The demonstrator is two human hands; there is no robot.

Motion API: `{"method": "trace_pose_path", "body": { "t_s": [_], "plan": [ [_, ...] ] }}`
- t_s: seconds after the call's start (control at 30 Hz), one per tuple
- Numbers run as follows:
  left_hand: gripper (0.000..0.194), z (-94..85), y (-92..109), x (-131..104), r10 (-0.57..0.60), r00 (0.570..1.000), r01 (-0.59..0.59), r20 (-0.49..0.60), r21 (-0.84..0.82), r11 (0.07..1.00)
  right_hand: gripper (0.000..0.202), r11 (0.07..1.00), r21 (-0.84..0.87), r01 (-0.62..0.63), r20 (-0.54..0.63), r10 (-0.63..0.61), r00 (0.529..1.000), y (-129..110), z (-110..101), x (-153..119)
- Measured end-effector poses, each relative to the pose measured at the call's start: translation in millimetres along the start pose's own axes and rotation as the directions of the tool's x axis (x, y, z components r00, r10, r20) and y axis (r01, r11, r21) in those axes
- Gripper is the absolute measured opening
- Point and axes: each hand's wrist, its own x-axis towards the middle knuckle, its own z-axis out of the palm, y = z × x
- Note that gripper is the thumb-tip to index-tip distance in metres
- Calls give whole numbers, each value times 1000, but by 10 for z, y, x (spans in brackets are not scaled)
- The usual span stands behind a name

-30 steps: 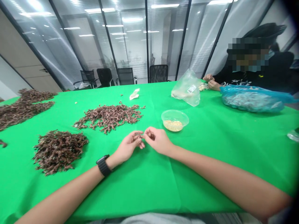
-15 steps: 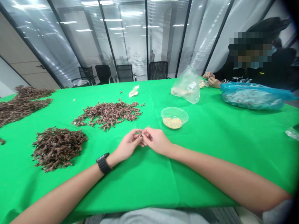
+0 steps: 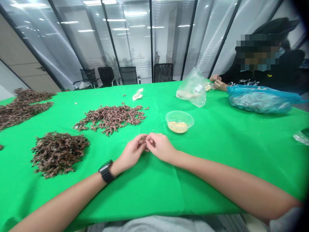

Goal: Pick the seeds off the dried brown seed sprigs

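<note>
Over the green tablecloth [image 3: 212, 154], my left hand [image 3: 132, 149] and my right hand [image 3: 160, 146] meet fingertip to fingertip. Both are closed in a pinch around a tiny brown piece, mostly covered by the fingers. A few small pale bits [image 3: 158, 133] show just beyond my right hand. Behind it stands a clear plastic bowl [image 3: 180, 117] with yellowish grains in it. A loose pile of reddish-brown dried pieces [image 3: 113, 117] spreads beyond my left hand, and a denser, darker pile [image 3: 59, 153] lies to its left.
More brown piles [image 3: 21, 111] lie at the far left. A crumpled pale scrap [image 3: 137, 94], a clear bag [image 3: 191, 90] and a blue bag [image 3: 260, 100] are across the table. A person's hands [image 3: 218, 83] work at the back right.
Small pale bits now show on the cloth beyond my right hand. My fingers have shifted slightly around the tiny piece, and the view has moved a little.
</note>
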Motion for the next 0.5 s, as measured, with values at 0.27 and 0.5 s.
{"method": "trace_pose_path", "body": {
  "t_s": [0.27,0.5],
  "plan": [
    [42,-74,-21,2,9,1000,-10,16,54,998,6,921,342,-185,6,195,981,-1,-7,56],
    [48,-124,68,20,-63,990,93,128,-242,966,23,847,516,-128,53,118,992,60,-14,95]
  ]
}}
